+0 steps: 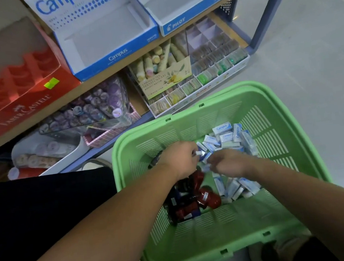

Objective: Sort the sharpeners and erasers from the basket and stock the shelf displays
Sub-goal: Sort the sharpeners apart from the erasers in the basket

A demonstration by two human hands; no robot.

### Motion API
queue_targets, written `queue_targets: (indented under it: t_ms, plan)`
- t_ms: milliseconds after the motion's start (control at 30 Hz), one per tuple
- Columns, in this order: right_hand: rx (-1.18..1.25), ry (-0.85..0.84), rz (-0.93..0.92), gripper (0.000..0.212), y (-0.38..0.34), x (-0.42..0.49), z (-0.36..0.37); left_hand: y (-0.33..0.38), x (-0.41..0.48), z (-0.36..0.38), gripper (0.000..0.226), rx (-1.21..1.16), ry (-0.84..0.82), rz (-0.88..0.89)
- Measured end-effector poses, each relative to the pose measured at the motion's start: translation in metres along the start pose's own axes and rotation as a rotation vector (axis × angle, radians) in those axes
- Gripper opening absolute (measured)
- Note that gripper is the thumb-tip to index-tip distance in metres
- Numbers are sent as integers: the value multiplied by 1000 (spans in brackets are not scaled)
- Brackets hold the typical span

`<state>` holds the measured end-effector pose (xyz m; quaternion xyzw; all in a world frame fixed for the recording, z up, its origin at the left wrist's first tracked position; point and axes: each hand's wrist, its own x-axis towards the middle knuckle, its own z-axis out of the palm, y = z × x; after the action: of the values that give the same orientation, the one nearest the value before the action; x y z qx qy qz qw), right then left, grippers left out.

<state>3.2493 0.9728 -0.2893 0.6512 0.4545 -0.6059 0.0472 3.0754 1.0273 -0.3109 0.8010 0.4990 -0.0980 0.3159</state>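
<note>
Both hands are down inside the green basket [271,106], which stands on the floor before the shelf. My left hand [181,161] pinches one small Campus eraser [199,153] at its fingertips, above the red and dark sharpeners [196,200] heaped on the basket's left side. My right hand [230,162] sits just beside it, fingers curled down into the eraser pile [229,136] on the right side, and I cannot tell whether it grips any. The blue Campus display box [115,57] and the red Faber-Castell tray [25,108] sit on the shelf above.
</note>
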Motion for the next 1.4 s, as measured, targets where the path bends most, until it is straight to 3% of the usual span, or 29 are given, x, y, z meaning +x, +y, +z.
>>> queue_targets:
  t_ms: [167,267,333,433,500,667,767,833,1000,1100,1200,1333,1400]
  plan:
    - [-174,241,0,38,13,-9,-44,33,4,11,20,-158,-27,-56]
    - [-254,300,-16,40,20,-17,-51,50,8,25,24,-490,-154,-135]
    - [-311,316,-22,38,23,-23,-49,50,7,33,40,-559,-190,-132]
    - [-459,305,-30,34,26,-29,-38,34,-7,39,41,-113,-181,-54]
    - [-525,227,-63,32,29,-26,-25,25,-19,48,43,11,-246,26]
    - [-521,-104,-77,32,36,-3,16,15,-33,66,84,305,-408,133]
    - [-525,-249,-47,22,39,3,27,11,-41,71,72,299,-292,214]
    - [-546,-269,-36,30,42,5,27,10,-44,73,61,303,-262,258]
    - [-583,-371,17,41,41,7,27,11,-47,75,43,260,-460,232]
    - [-553,-354,13,35,47,18,30,6,-48,68,30,320,-453,274]
    - [-624,-291,-43,21,47,24,33,-2,-50,67,41,428,-380,278]
    - [-791,-214,-70,34,35,27,43,-2,-50,61,32,422,-266,280]
    - [-793,-236,-73,29,30,25,46,1,-47,57,21,320,-187,247]
